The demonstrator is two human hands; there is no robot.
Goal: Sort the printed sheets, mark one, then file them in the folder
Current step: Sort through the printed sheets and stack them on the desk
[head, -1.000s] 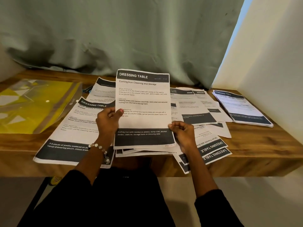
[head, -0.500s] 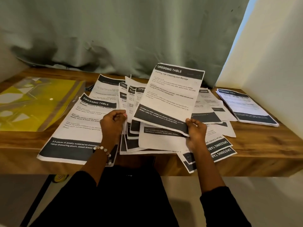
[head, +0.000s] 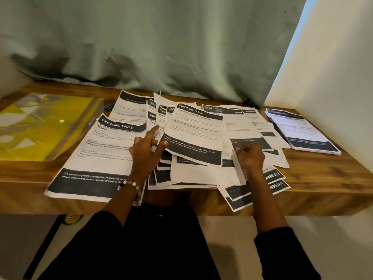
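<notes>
Under the left hand (head: 146, 152), fingers spread loosely, fanned sheets (head: 161, 170) are half hidden; the black-banded top sheet (head: 194, 134) is unheld. Right hand (head: 250, 156) is curled, grasp unclear.

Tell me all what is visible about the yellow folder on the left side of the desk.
The yellow folder looks like thin, glossy plastic, see-through at its greyish border, with pale triangular and rounded shapes showing on it. A small white snap button sits near its middle. It lies flat at the left end of the wooden desk, looks closed, and neither hand touches it. Its right edge lies close beside a printed sheet.
</notes>
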